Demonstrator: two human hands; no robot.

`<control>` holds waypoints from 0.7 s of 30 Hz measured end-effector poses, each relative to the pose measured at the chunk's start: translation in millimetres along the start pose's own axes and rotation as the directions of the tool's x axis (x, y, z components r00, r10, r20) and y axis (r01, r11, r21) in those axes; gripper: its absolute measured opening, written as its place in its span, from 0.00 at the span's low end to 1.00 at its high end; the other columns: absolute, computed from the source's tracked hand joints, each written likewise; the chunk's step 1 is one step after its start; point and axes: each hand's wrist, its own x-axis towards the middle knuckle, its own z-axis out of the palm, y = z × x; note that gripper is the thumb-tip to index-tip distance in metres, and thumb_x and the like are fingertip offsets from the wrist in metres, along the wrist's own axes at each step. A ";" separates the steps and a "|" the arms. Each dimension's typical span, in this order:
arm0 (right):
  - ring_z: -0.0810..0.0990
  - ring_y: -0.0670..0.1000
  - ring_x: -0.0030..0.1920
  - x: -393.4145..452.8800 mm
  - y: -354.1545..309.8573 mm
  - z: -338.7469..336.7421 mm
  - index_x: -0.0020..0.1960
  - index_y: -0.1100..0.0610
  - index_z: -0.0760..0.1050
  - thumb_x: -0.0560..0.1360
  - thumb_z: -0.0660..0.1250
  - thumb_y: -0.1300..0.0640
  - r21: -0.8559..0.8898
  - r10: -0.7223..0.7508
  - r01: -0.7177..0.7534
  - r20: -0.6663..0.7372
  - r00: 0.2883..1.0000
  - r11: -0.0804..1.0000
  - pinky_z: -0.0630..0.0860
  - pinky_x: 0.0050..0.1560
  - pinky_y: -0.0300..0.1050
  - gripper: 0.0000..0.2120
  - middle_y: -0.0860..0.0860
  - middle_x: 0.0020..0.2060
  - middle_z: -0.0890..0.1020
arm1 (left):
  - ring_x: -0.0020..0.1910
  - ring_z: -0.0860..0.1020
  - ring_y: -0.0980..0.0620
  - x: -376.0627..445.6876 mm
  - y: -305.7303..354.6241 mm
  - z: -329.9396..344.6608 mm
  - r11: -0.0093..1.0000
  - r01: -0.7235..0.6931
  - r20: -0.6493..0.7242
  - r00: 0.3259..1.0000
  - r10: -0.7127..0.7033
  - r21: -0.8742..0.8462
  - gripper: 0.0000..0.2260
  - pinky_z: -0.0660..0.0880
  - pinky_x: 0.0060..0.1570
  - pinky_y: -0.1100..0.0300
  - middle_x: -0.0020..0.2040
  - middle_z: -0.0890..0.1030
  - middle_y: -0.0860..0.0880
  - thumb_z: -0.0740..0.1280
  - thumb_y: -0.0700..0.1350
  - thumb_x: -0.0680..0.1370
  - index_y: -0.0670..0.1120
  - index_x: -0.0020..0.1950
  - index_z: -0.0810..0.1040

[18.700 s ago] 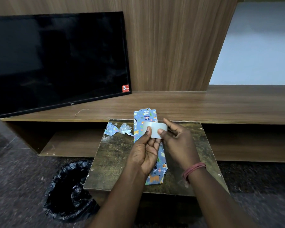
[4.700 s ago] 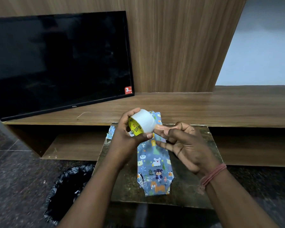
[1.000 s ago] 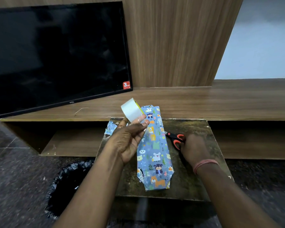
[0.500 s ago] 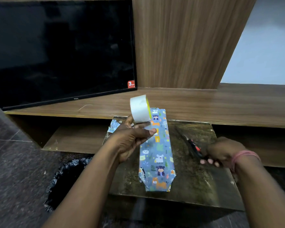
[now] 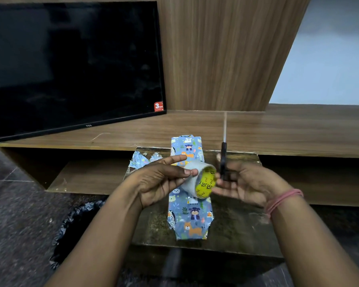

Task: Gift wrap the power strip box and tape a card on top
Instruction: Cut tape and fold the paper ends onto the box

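The long box wrapped in blue animal-print paper (image 5: 190,216) lies lengthwise on the small dark table (image 5: 234,228). Above its middle my left hand (image 5: 162,181) grips a roll of clear tape (image 5: 200,180) with a yellow inner core, index finger stretched out. Right beside the roll, my right hand (image 5: 245,183) holds a pair of scissors (image 5: 223,154) upright, blades together and pointing up. No card is in sight.
Scraps of cut wrapping paper (image 5: 142,160) lie at the table's back left corner. A black TV (image 5: 71,65) leans on the wooden shelf (image 5: 278,131) behind. A black bin bag (image 5: 79,224) sits on the floor to the left.
My right hand lifted the scissors off the table's right side and brought them up next to the tape. My left hand lowered and turned the roll, its yellow core now facing me.
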 end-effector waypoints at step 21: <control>0.84 0.56 0.39 39.0 12.5 36.5 0.53 0.68 0.75 0.78 0.64 0.71 0.485 -0.187 0.273 -0.219 0.958 0.831 0.83 0.32 0.48 0.05 0.64 0.49 0.83 | 0.56 0.83 0.59 -5.7 -17.6 25.7 0.763 -0.175 0.022 0.978 0.207 0.623 0.43 0.81 0.58 0.56 0.65 0.78 0.51 0.78 0.30 0.69 0.58 0.77 0.68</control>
